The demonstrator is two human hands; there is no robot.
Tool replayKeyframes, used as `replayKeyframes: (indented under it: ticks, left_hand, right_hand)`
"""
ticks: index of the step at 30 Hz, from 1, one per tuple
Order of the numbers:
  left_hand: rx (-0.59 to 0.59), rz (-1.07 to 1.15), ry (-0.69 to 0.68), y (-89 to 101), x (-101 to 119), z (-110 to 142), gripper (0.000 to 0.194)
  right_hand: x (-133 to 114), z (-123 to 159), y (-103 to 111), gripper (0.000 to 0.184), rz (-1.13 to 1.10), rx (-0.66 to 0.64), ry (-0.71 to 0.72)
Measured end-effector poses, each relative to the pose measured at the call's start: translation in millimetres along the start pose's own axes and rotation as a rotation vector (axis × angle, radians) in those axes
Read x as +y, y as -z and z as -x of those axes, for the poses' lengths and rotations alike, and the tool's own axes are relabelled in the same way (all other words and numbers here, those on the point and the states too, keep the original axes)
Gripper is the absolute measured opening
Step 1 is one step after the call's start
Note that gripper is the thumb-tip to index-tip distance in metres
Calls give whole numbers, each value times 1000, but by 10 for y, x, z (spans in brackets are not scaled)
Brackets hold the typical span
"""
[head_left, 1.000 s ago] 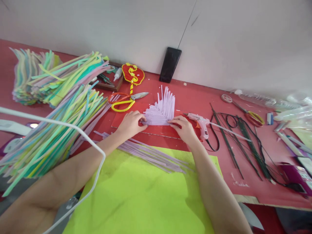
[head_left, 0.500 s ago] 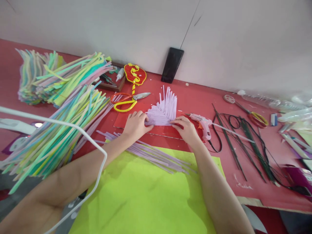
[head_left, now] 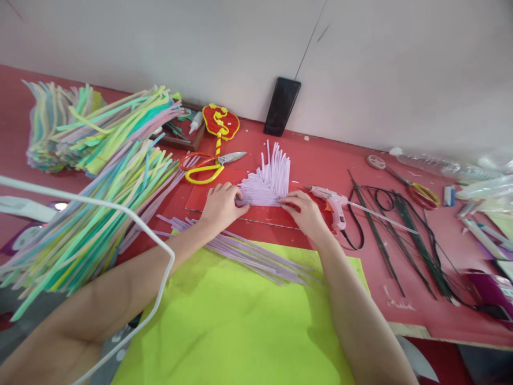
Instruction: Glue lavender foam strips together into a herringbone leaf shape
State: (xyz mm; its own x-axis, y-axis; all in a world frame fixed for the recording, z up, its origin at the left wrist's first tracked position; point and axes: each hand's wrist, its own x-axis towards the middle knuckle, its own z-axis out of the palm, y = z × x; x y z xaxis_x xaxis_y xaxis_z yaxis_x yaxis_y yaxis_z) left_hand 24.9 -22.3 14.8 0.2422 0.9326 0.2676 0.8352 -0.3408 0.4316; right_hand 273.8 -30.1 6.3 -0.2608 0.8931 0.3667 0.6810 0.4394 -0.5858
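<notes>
A panel of lilac pipe cleaners (head_left: pixel 266 179), bent in a V pattern, lies on a red board (head_left: pixel 264 215). My left hand (head_left: pixel 223 206) is closed at the panel's lower left edge, thumb and fingers on the ends of the lowest pipe cleaners. At the lower right corner my right hand (head_left: pixel 302 209) pinches the other end of that bottom row. Loose lilac pipe cleaners (head_left: pixel 256 256) lie below the hands, partly on a lime-green sheet (head_left: pixel 240 321). A pink glue gun (head_left: pixel 334 206) rests just right of my right hand.
Red-and-yellow scissors (head_left: pixel 208 167) and a red-and-yellow fan-shaped piece (head_left: pixel 221 123) lie behind my left hand. Bundles of coloured pipe cleaners (head_left: pixel 92 214) fill the left. A black phone (head_left: pixel 282 107) leans on the wall. Green stems (head_left: pixel 420 243) lie right; a white cable (head_left: pixel 120 208) crosses the left foreground.
My left hand has shifted slightly right along the panel's lower edge. My right hand keeps its pinch at the corner. The whole view has moved a little.
</notes>
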Motion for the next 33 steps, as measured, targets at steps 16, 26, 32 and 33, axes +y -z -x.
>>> replayKeyframes:
  ticks: [16,26,32,33]
  left_hand:
    - [43,-108,-266,118,92,154,34]
    - [-262,-275,-451,70,145,302,59]
    - [-256,-350,-413,109,175,319,60]
    - [-253,-358,-410,112,181,322,60]
  right_hand:
    - [-29,-2,-3,19,25,8,0]
    - [-41,-3,0,19,22,16,-2]
    - [-36,0,-2,18,17,21,5]
    - [-35,0,-1,18,15,23,6]
